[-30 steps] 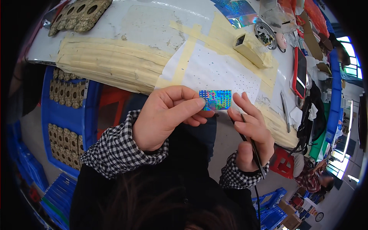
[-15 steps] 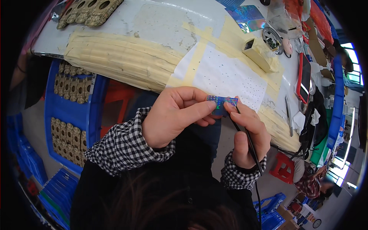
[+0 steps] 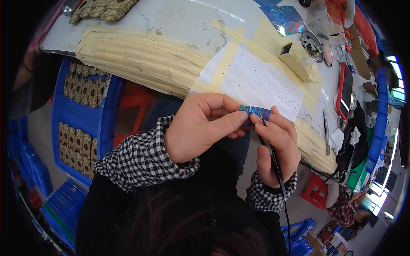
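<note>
Between the thumb and fingers of my left hand [image 3: 200, 128] is pinched a small piece of shiny blue holographic sticker sheet [image 3: 256, 112]. My right hand [image 3: 277, 145] is closed round a slim black pointed tool, which looks like tweezers [image 3: 275, 164]. Its tip meets the sheet's surface, and the right fingertips are close to the sheet's right end. Whatever lies under the tip is too small to make out. Both hands are held just off the table's taped edge, near a white paper [image 3: 256, 79] dotted with small dark specks.
Camouflage-patterned casings lie in a blue tray [image 3: 79, 117] at left and on the table [image 3: 183, 25] at far left. At right are a yellowish box [image 3: 299, 64], a round dish [image 3: 311, 45], a red-cased phone [image 3: 345, 91] and metal tweezers [image 3: 326, 132]. Another person [image 3: 348, 209] sits beyond a red stool [image 3: 314, 190].
The view has shifted slightly, so the table appears a little farther right. Both hands keep their grips, and the sheet is tilted a little differently under the tool's tip.
</note>
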Action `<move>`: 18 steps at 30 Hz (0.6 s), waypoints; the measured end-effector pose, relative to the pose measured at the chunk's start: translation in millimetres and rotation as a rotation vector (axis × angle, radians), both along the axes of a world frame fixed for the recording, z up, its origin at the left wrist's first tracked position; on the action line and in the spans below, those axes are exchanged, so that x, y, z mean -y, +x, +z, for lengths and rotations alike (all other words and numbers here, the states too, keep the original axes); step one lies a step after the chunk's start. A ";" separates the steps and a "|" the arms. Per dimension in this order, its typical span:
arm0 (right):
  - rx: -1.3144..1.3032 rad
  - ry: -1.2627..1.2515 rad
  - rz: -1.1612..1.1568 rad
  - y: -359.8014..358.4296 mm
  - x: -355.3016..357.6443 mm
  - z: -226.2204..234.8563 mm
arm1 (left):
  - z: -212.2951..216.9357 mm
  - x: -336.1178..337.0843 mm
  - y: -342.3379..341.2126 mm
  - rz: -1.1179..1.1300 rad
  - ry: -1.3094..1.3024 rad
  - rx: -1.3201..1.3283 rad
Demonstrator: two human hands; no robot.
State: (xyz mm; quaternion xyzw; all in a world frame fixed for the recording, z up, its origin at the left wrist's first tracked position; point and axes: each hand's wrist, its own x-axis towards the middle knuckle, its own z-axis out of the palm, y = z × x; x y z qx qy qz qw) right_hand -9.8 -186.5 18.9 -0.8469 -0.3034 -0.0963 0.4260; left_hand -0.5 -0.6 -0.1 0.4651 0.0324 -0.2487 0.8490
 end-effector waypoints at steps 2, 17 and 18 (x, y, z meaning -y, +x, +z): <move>0.001 -0.009 -0.009 -0.5 -0.1 0.6 | -0.5 0.6 -0.5 0.001 0.011 0.010; -0.041 -0.006 -0.014 -0.4 1.2 3.6 | -0.6 1.6 -1.5 -0.011 0.072 0.029; -0.043 0.005 -0.015 -0.7 0.7 2.2 | -1.0 1.1 -1.0 -0.014 0.066 0.028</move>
